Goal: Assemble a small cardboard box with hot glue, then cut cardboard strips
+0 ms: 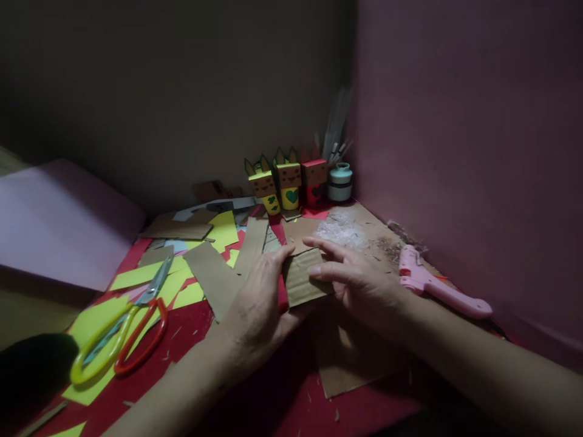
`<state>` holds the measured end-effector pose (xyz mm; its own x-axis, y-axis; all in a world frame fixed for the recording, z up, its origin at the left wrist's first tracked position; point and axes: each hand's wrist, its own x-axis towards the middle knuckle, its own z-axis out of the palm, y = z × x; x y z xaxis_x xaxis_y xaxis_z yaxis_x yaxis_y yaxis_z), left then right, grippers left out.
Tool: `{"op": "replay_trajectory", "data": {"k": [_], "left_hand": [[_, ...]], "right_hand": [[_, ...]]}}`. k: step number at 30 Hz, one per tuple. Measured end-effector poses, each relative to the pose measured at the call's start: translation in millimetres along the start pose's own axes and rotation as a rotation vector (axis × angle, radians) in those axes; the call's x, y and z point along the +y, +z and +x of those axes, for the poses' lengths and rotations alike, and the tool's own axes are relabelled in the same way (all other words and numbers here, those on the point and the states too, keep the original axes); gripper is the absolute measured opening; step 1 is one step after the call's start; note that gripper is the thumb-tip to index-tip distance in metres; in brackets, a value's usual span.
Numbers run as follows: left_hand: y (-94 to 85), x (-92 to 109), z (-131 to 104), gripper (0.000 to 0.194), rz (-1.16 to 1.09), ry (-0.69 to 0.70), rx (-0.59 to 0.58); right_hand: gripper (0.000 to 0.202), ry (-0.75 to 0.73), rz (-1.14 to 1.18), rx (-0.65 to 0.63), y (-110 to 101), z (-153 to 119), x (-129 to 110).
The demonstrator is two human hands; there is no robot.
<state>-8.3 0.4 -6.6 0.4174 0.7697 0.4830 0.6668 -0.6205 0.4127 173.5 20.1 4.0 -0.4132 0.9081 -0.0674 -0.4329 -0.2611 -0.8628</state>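
A small square cardboard piece [304, 278] with a ribbed face is between my hands above the red table surface. My left hand [262, 297] grips its left side, the thumb along the edge and the fingers beneath. My right hand [350, 276] pinches the right side, one finger on the face and another past the top edge. A larger cardboard sheet [355, 358] lies below my right hand. To the left, cardboard strips [212, 276] rest near my left hand.
Scissors [146, 303] with yellow and red handles lie on yellow paper [91, 321] at left. A pink glue gun [437, 285] is at right. Behind stand yellow box figures [289, 185], a red one [314, 182] and a pale blue container [340, 182] against the walls.
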Motion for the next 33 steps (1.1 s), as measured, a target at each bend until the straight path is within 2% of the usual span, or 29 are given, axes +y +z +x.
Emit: {"op": "replay_trajectory", "data": {"k": [10, 12, 15, 17, 21, 27, 33], "left_hand": [[0.7, 0, 0, 0.061, -0.014, -0.050, -0.022], [0.8, -1, -2, 0.069, -0.076, -0.055, 0.013], [-0.9, -4, -2, 0.096, -0.198, -0.065, 0.061], [-2.2, -5, -2, 0.102, -0.247, -0.109, 0.056], [-1.2, -5, -1, 0.088, -0.233, -0.153, 0.002], [3.0, 3, -2, 0.061, -0.150, -0.120, -0.042], [6.7, 4, -1, 0.051, -0.189, -0.163, -0.074]], "right_hand": [[0.057, 0.065, 0.104, -0.073, -3, 7, -3], [0.054, 0.058, 0.133, -0.076, -2, 6, -6], [0.045, 0.071, 0.187, -0.090, -3, 6, -9], [0.035, 0.091, 0.221, -0.097, -5, 7, -8], [0.027, 0.113, 0.267, -0.070, -10, 10, -4], [0.024, 0.120, 0.269, -0.091, -10, 6, 2], [0.026, 0.109, 0.213, -0.090, -13, 5, 5]]}}
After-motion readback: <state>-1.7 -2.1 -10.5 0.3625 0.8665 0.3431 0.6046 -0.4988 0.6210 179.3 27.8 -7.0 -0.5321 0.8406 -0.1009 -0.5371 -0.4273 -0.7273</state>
